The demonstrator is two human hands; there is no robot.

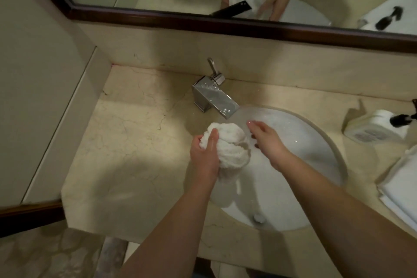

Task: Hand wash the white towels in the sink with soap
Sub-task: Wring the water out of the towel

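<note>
We are gripping the bunched white terry towel (225,146) in our left hand (204,156) at the oval white sink's (316,142) left edge, right hand (268,142) fingers relaxed; it is risking dripping onto the table (135,142).

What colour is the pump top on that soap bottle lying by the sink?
Black, on a white soap bottle. The head view shows it at the right edge of the counter.

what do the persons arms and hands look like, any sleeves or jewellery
Both forearms are bare up to the frame edge: no sleeves in view. The left hand and right hand wear no gloves, rings, watch or bands that show. The left looks wet and glossy.
</note>
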